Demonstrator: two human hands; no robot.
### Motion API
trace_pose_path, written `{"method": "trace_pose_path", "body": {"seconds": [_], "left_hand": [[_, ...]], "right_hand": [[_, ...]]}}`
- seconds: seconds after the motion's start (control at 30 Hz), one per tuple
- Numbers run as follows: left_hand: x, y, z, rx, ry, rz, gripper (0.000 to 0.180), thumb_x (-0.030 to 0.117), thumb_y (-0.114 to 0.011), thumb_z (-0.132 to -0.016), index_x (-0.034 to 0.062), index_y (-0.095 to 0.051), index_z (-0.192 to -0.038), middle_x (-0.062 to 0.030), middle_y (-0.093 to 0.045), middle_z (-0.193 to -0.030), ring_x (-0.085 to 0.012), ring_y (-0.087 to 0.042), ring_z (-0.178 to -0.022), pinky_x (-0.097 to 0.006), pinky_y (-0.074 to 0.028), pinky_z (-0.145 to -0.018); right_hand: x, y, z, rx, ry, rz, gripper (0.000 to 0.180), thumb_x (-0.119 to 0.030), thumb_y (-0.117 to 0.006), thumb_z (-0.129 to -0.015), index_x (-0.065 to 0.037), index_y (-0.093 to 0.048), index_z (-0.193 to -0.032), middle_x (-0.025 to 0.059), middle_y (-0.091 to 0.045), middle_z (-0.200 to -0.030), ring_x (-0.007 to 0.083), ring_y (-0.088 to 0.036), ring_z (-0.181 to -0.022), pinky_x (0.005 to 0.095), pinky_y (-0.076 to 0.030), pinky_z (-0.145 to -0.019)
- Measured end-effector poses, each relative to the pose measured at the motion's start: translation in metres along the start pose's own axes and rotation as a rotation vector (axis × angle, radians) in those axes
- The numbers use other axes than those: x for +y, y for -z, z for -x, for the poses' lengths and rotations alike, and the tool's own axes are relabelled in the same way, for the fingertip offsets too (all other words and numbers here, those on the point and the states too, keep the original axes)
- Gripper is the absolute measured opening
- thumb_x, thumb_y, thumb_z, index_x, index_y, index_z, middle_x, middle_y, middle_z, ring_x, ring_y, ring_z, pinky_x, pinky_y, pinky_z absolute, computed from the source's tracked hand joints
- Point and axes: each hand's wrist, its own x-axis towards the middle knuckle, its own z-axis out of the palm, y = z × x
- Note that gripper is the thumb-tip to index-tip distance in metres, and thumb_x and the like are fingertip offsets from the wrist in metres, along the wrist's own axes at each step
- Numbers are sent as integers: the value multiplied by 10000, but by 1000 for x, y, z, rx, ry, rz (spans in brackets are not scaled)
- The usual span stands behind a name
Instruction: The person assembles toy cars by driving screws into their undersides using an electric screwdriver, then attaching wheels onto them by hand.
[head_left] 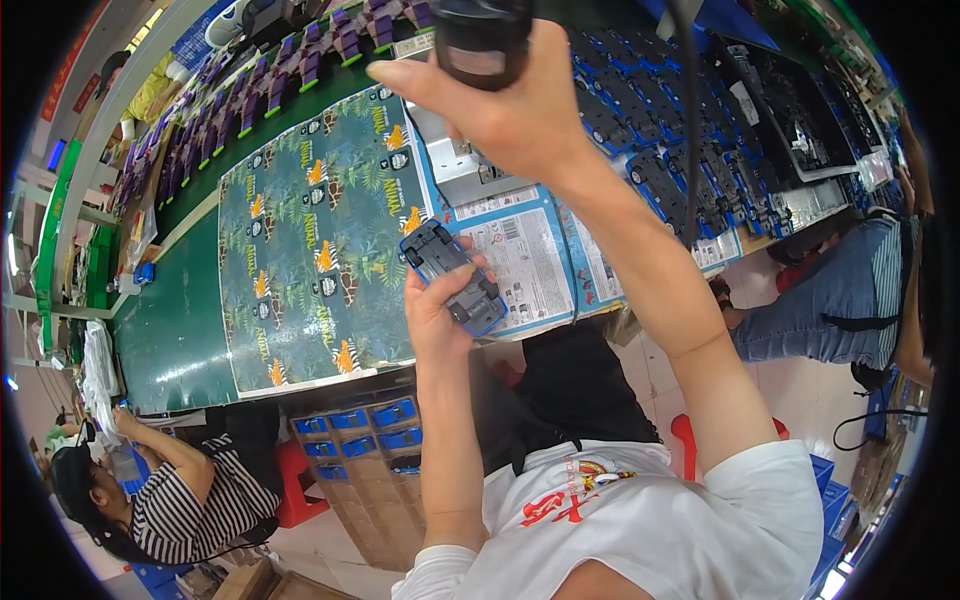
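Observation:
My left hand (pixel 440 300) is closed around a toy car (pixel 452 272), its grey underside turned up and a blue edge showing along the body. The thumb lies across the car's base. Higher up and closer to the camera, my right hand (pixel 520 110) grips a thick black cylindrical tool (pixel 484 45) that looks like a power screwdriver. Its thumb sticks out to the left, and the tool's working end is hidden. Below that hand stands a silvery metal box or bracket (pixel 465 170) on the table.
Printed animal-pattern sheets (pixel 320 240) cover part of the green table (pixel 170 340). Rows of blue-and-grey toy cars (pixel 640 100) lie at the far right, purple-and-green parts (pixel 270 90) at the far left. A carton of blue pieces (pixel 360 440) stands below. Co-workers sit left (pixel 180 490) and right (pixel 830 300).

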Motion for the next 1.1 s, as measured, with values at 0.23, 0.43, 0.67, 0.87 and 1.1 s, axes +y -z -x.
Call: {"method": "trace_pose_path", "body": {"seconds": [0.23,0.43,0.67,0.87,1.1], "left_hand": [[1,1,-2,11,-18,-3,567,-114,-612,-758,38,-507,-1294,-145,-631,-1081,-262,-670,-878,-417,-603,-720],[3,-2,-3,34,-3,-16,595,-87,-655,-736,19,-501,-1301,-137,-628,-1087,-258,-676,-876,-401,-590,-711],[1,1,-2,50,13,-10,592,-94,-645,-737,21,-502,-1300,-131,-626,-1078,-255,-674,-887,-393,-589,-716],[-5,3,-7,42,64,131,565,-103,-629,-740,33,-520,-1277,-127,-637,-1076,-247,-679,-888,-386,-589,-742],[2,5,-6,60,129,157,610,-119,-608,-727,43,-528,-1310,-112,-664,-1059,-238,-684,-891,-378,-570,-807]], "right_hand": [[-25,27,27,-67,-445,-290,156,-142,-670,-896,-19,-634,-807,45,-586,-643,109,-525,-447,259,-436,-452],[-57,42,73,-221,-387,-658,235,-215,-605,-931,-2,-506,-920,135,-551,-775,157,-558,-522,308,-507,-533],[-65,32,87,-174,-511,-655,255,-177,-704,-854,4,-525,-868,148,-569,-762,142,-551,-541,288,-500,-510],[-74,21,88,-158,-597,-597,236,-140,-729,-791,-14,-531,-815,131,-575,-743,136,-549,-559,269,-487,-547],[-53,16,92,-303,-421,-635,286,-161,-808,-683,-51,-546,-717,85,-603,-656,142,-567,-573,256,-481,-555]]}}
